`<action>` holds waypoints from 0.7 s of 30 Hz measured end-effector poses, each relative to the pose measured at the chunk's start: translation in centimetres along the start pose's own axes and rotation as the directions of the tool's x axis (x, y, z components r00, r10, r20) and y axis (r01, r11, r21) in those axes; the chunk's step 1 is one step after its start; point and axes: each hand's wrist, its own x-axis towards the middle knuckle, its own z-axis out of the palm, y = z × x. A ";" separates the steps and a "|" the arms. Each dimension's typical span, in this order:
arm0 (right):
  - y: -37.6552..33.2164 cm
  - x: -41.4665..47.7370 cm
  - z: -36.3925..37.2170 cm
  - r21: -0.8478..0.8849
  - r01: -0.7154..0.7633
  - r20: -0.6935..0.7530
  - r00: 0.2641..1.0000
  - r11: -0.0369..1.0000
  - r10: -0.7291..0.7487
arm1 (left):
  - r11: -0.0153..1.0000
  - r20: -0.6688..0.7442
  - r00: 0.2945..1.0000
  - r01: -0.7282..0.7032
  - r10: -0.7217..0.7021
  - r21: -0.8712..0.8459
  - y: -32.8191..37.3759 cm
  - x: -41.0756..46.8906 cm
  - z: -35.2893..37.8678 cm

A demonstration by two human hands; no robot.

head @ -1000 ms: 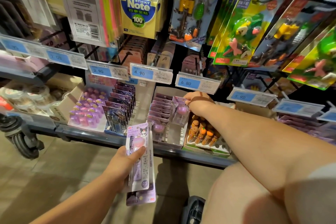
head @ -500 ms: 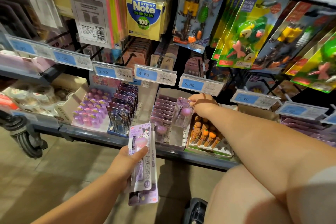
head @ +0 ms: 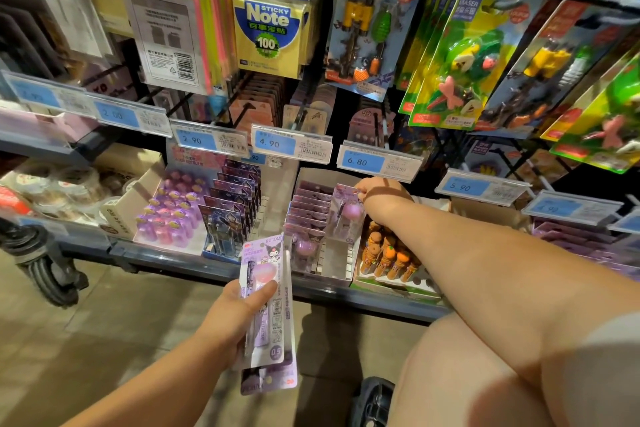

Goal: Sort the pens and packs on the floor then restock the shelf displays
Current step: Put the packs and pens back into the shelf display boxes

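A person works at the bottom shelf (head: 166, 255) of a stationery display. The left hand (head: 235, 308), low and in front of the shelf's front edge, grips a small stack of purple pen packs (head: 275, 250), with the thumb pressed across the top pack's face and the fingers curled behind. The stack hangs over the tan floor (head: 104, 329), its lower end poking out below the hand.

The right hand (head: 382, 199) reaches to the white display box (head: 332, 265) at the middle of the shelf, near its front edge. It pinches the top corner of a single pen pack (head: 346, 215), held roughly upright at the right side of the box. Whether the pack's foot rests on the box floor cannot be told. A row of matching packs (head: 308, 208) is filed front to back along the box's left side.

Just right of the box, a tray of orange pens (head: 388, 256) sits partly under the right forearm. Toward the shelf's left end stand a box of purple capped items (head: 173, 208) and a rack of dark carded packs (head: 230, 215). Blue price tags reading 4.90 (head: 291, 144) and 6.80 (head: 377, 161) hang above the box, with sticky notes (head: 266, 35) and eraser cards (head: 370, 28) on hooks higher up.
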 end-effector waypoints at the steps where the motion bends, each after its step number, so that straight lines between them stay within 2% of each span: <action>1: -0.1 -0.1 -0.1 -0.016 -0.004 0.002 1.000 1.000 0.004 | 1.000 0.001 1.000 0.001 -0.001 0.002 0.0 0.0 0.0; 7: -0.5 0.0 -0.1 -0.011 -0.016 0.005 1.000 1.000 0.016 | 1.000 0.011 1.000 -0.005 0.005 0.019 -0.2 0.2 0.0; 15: -0.5 0.2 0.8 -0.193 0.009 0.086 0.996 0.981 0.007 | 1.000 0.028 1.000 -0.009 0.009 0.013 -0.5 0.3 0.1; 21: -0.4 0.2 1.3 -0.201 -0.009 0.131 0.991 0.980 0.036 | 1.000 0.020 1.000 -0.006 0.007 -0.006 -0.6 0.3 0.0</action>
